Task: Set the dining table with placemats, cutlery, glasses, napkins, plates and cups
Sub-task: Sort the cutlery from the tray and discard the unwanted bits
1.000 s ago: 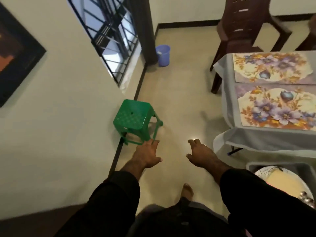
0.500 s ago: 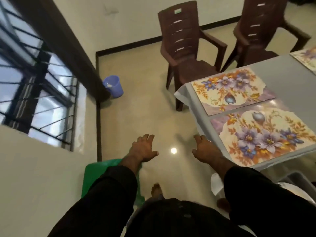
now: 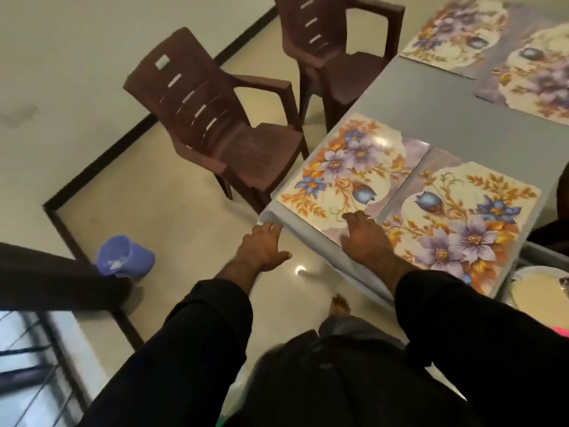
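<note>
Both hands are arriving at the table (image 3: 455, 115): right hand (image 3: 365, 238), fingers straight, is reaching over the near placemats (image 3: 354, 177); left hand (image 3: 261, 248) is hovering apart, empty. Four mats are lying placed, so cutlery is likely coming next.

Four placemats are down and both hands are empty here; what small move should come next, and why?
Probably turn the right hand toward the plate in the tub at the lower right. The floral placemats carry nothing yet, both the right and left hand are open, and that plate is the only tableware visible within apparent reach.
</note>
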Demonstrator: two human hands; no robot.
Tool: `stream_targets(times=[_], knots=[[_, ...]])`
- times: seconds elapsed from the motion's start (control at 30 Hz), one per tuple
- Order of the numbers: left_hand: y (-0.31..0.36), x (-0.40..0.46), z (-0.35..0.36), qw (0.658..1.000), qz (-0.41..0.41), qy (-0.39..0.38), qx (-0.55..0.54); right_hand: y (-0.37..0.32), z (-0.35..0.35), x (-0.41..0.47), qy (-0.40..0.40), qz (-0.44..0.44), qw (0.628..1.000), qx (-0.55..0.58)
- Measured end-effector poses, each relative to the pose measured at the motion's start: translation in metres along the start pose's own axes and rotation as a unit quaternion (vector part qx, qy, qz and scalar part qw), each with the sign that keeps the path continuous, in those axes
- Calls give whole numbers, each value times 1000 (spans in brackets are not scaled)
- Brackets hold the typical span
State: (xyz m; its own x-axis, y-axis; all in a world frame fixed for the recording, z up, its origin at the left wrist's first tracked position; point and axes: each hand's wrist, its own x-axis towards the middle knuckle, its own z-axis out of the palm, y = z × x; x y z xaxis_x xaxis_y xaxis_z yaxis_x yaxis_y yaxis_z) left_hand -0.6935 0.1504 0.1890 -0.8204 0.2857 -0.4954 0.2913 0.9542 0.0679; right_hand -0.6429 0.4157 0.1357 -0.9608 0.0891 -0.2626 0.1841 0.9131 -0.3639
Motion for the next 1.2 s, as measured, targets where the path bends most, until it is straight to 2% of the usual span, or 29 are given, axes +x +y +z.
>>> stream_targets(times=[0.27, 0.6, 0.8, 1.0, 1.2], knots=[[-26, 108, -64, 992, 98, -49, 54, -16, -23, 61, -2, 80, 997, -21], [-24, 252, -96, 944, 306, -69, 100, -35, -8, 86, 31, 285, 958, -31], [-29, 274, -84, 924, 354, -74, 126, -47, 0, 89, 1, 342, 940, 0], [-28, 286, -83, 920, 362, -73, 135, -41, 1, 97, 8, 350, 937, -1], [2, 316, -100, 925, 347, -76, 136, -11, -17, 123, 7, 342, 940, 0]])
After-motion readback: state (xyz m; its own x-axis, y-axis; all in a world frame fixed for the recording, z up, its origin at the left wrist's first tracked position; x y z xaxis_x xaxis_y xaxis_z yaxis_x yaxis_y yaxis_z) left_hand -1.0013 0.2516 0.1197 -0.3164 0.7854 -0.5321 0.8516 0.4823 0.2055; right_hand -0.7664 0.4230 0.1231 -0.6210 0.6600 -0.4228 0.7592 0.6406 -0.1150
